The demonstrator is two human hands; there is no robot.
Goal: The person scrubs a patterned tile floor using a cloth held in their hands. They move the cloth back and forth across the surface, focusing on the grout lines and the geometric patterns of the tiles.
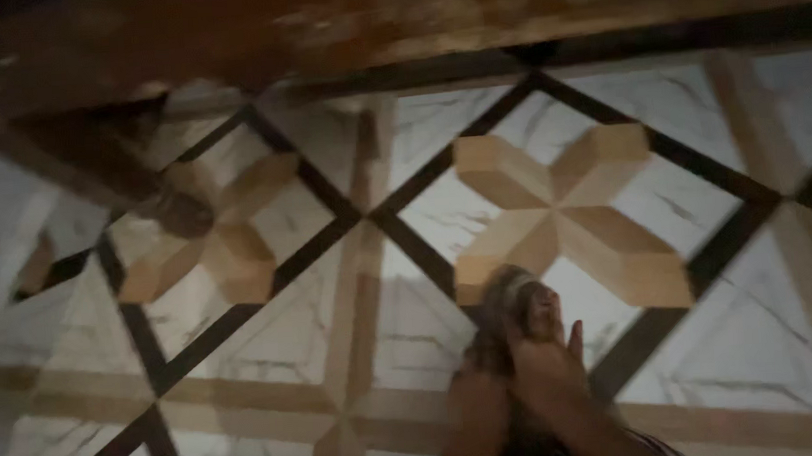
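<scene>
1. Two forearms are seen at the bottom edge, rising from below the view toward the patterned floor (273,358); they lie close together, nearly touching.
2. A dark, striped wad, possibly a cloth (509,292), is held at the fingertips of the right hand (547,346). It rests on the floor at the lower edge of a tan star-shaped inlay (560,214). Blur makes its kind uncertain.
3. Right hand: fingers curled and pinching the cloth, thumb sticking out to the right.
4. Left hand (479,383): laid against the right wrist, low and dark; whether spread or closed cannot be told.
5. A worn wooden edge (393,22), likely furniture, is seen across the top, with a dark leg (92,163) at the upper left.
6. Risk, as judged: the pinch is shallow, so the cloth could slip out on the smooth tile. Dim light and motion blur suggest a patch could be missed.
</scene>
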